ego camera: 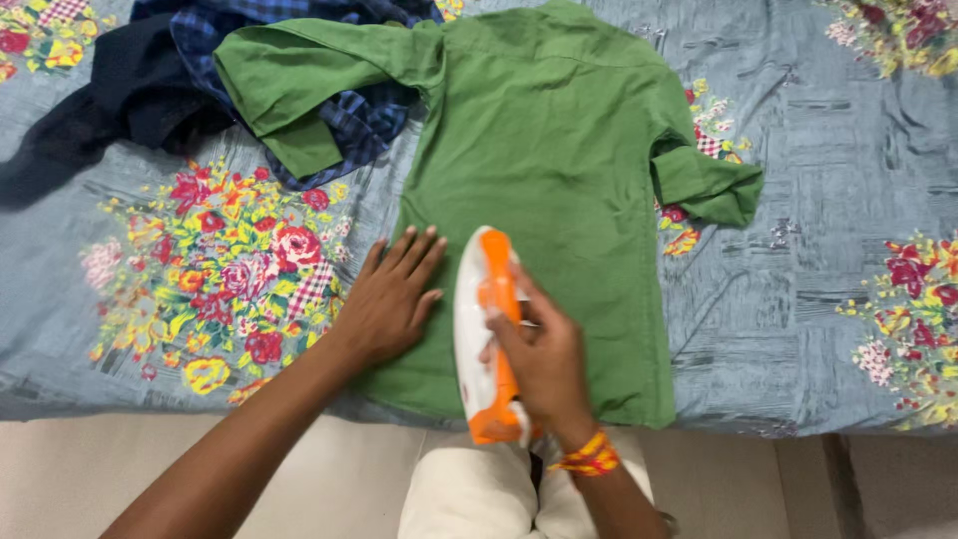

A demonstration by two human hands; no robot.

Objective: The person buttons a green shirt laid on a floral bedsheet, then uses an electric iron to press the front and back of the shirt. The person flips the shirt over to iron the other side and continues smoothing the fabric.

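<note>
your right hand [544,364] is gripping the orange-and-white iron [486,329] on the green shirt [559,180], its nose pointing up the shirt; your left hand [391,296] is pressing flat, fingers spread, just beside it.

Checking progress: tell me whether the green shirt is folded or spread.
Spread: the green shirt lies flat on the floral sheet, sleeves out, cuffs crumpled.
</note>
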